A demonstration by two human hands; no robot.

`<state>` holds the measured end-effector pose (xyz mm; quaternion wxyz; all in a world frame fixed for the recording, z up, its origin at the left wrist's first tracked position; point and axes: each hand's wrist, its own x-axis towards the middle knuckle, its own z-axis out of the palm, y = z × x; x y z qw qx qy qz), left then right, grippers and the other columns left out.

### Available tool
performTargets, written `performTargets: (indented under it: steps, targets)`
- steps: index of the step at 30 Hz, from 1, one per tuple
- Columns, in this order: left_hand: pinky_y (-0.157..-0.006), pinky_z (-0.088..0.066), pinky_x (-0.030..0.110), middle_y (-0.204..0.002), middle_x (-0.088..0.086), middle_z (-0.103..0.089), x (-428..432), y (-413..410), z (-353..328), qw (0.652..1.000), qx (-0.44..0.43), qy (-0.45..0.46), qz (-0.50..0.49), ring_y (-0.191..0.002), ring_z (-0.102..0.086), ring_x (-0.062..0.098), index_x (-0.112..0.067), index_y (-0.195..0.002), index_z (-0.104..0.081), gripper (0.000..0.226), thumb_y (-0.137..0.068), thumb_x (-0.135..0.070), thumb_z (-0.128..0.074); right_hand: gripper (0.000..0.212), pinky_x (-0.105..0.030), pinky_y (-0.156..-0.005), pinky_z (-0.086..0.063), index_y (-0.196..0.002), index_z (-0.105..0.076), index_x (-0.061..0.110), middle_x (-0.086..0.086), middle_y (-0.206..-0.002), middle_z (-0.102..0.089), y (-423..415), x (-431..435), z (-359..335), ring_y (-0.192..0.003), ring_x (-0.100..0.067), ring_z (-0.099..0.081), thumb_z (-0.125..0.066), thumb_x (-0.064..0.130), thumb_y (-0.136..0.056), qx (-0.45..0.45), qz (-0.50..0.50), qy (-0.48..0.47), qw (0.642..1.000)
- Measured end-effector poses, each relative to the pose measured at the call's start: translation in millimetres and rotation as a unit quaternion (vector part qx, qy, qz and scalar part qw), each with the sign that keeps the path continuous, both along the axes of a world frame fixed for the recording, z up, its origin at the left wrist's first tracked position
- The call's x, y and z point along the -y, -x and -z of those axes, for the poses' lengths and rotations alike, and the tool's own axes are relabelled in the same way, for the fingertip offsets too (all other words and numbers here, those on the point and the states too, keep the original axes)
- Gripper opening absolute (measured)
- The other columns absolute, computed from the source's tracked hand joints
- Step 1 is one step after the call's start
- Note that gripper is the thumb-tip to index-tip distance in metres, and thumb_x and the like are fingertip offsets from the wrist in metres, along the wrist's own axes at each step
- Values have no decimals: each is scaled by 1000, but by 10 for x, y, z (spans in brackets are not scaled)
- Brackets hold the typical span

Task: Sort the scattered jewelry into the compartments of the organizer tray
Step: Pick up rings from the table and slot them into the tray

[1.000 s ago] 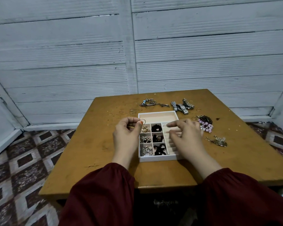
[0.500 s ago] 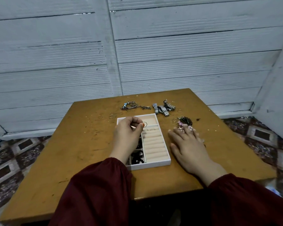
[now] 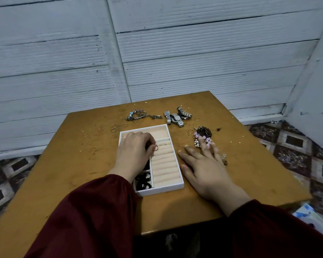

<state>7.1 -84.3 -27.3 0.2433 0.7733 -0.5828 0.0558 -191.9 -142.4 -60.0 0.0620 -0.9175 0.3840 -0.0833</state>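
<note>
Step in hand: a thin ring [image 3: 155, 147] is being carried to the ring-roll section of the organizer tray [image 3: 172, 186]; this looks like the seating of one ring among several to be sorted.
Left hand [image 3: 133, 153]: its grip is pinched closed on the ring between thumb and fingertips, low over the upper end of the padded rolls [image 3: 165, 164].
Right hand [image 3: 206, 167]: flat and spread on the worktop [image 3: 73, 164] just beside the tray's right wall, holding nothing; its fingertips touch the pink bead cluster [image 3: 203, 139].
Tray contents: another ring [image 3: 162, 144] already sits in a top roll slot; dark hair ties [image 3: 143, 182] fill a near-left compartment; the compartments under the left hand are hidden.
Next move, as I judge it: press the ring edge-on into a slot between two rolls, then release; it calls for a fine, steady pinch.
Still to sort: small loose rings [image 3: 113, 128] left of the tray, a chain bundle [image 3: 138, 114], wristwatches [image 3: 177, 117] behind it, and a dark bead strand [image 3: 205, 131] on the right.
Surface: a worn, scuffed ochre wooden top with scattered specks.
Room: pale grey-white ribbed wall panels [image 3: 194, 53] close behind, patterned floor tiles [image 3: 295, 146] at both sides; dark red sleeves [image 3: 93, 216] fill the foreground.
</note>
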Motion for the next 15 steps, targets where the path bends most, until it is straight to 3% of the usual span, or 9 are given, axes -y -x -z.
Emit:
performTargets:
  steps: [6, 15]
  targets:
    - [-70, -36, 30, -84, -8, -63, -48, -2, -3, 999, 54, 0, 6, -94, -51, 19, -29, -88, -69, 7, -87, -30, -62, 54, -40, -117, 14, -150, -17, 36, 10, -159, -10, 6, -5, -34, -147, -16, 10, -15, 51, -98, -18, -1, -26, 999]
    - [-71, -32, 29, -90, -5, -65, -76, 7, -1, 998, 58, -7, 15, -95, -52, 22, -29, -95, -72, 12, -89, -30, -62, 53, -39, -118, 9, -150, -16, 35, 11, -159, -8, 1, -7, -33, -147, -13, 4, -19, 49, -99, -14, -4, -39, 999]
